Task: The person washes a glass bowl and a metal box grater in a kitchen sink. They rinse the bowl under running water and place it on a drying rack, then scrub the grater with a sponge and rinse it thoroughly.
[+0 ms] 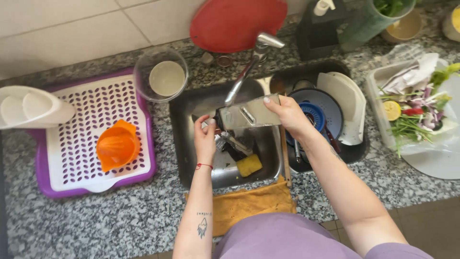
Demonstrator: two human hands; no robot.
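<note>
Head view, flat steel grater (pixel 249 115) under tap, gripped by both hands (pixel 287 112).

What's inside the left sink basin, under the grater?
Inside the sink: a yellow sponge and some metal utensils. The grater and both hands cover the rest.

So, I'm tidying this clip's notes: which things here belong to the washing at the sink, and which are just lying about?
In the work:
- metal grater, held by right hand and left hand
- tap
- sink
- yellow sponge

Lying about:
- orange juicer on the purple drying tray
- red board
- vegetable scraps
- glass jug
</note>
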